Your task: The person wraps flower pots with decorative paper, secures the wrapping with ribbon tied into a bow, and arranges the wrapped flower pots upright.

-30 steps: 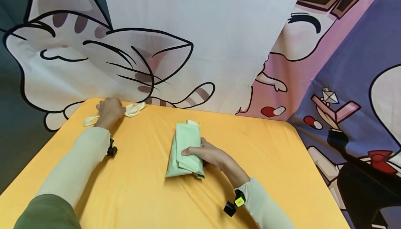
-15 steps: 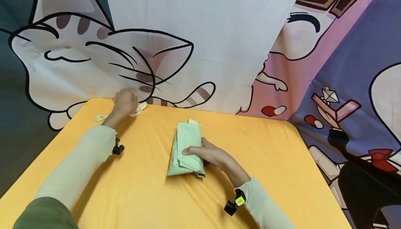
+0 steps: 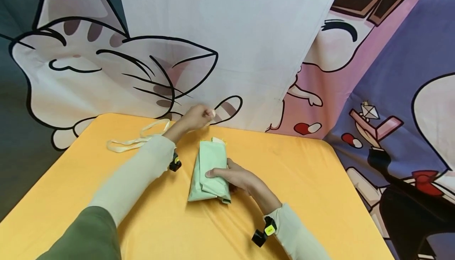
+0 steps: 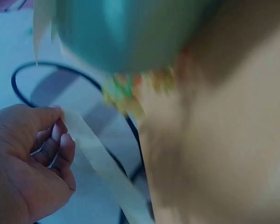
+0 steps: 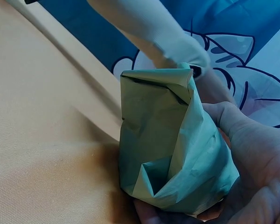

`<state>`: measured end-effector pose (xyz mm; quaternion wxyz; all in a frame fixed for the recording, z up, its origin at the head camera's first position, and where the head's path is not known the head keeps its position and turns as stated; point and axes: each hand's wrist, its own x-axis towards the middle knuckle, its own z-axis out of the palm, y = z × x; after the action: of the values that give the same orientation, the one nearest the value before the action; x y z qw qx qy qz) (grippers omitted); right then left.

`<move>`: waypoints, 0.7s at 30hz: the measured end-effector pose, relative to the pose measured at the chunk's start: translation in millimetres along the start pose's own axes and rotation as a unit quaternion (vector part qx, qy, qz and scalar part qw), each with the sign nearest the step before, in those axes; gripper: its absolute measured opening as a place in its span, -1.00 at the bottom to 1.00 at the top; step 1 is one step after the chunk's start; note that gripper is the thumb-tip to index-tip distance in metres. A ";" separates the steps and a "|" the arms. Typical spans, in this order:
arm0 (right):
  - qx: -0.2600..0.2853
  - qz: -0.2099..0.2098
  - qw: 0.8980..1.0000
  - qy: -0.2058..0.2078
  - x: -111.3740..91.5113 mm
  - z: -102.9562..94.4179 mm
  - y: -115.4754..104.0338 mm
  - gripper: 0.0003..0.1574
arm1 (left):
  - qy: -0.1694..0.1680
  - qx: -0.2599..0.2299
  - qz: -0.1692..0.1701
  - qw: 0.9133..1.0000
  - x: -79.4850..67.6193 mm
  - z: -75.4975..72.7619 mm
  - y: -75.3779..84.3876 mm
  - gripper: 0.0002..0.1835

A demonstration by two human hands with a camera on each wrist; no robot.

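Observation:
My left hand is over the table's far edge, beyond the top of the green paper package. In the left wrist view its thumb and fingertips pinch a flat cream ribbon, which trails down from them. More of the ribbon lies in loose loops on the table, left of the package. My right hand grips the folded pale green paper package from the right, thumb across its front and fingers behind. Yellow, green and reddish bits, blurred, poke out of the package's far end. The right wrist view shows its creased, folded bottom.
A yellow cloth covers the table. Right behind its far edge hangs a printed cartoon backdrop, with a cat at the left. Black camera mounts are strapped to both wrists.
My left hand has moved right along the far edge, from the ribbon's loops to behind the package, drawing a ribbon end along. My right hand and the package have stayed nearly still.

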<state>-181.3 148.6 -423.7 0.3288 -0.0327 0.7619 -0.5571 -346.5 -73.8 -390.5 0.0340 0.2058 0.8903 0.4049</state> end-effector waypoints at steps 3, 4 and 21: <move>-0.013 0.002 1.000 0.004 0.6 0.2 0.0 0.04 | -0.030 -0.007 0.011 0.999 1.6 10.8 16.1 -0.77; -0.017 0.002 1.000 0.006 0.5 0.2 -0.2 0.06 | -0.039 -0.012 0.011 0.999 1.5 12.9 18.5 -0.70; -0.021 0.002 1.000 0.000 2.4 -0.3 -2.0 0.10 | 0.063 0.047 -0.153 0.985 -98.1 -17.4 -45.0 -0.35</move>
<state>-183.9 147.2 -423.0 0.3290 -0.0378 0.7735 -0.5403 -276.1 -151.1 -422.3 0.0295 0.0426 0.9295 0.3651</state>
